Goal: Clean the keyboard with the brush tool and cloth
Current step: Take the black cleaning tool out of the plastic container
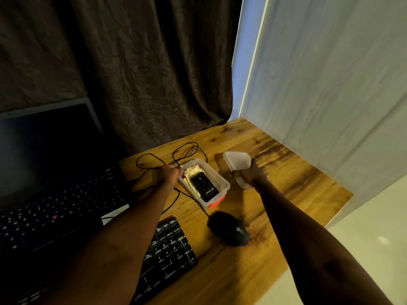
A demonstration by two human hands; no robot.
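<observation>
A clear plastic box [222,183] with a red latch stands on the wooden desk. Inside lie a black packaged item [203,186] and a pale yellowish cloth [191,172]. My left hand [170,173] grips the box's far left rim. My right hand [251,173] holds the clear lid [236,162] lifted off to the right of the box. The black keyboard [169,254] lies near me, partly under my left forearm. No brush can be made out.
A black mouse [229,227] sits right of the keyboard, its cable [176,155] looping behind the box. An open laptop [44,172] fills the left. A dark curtain hangs behind, a white wall stands at right, and the desk edge [330,219] runs close.
</observation>
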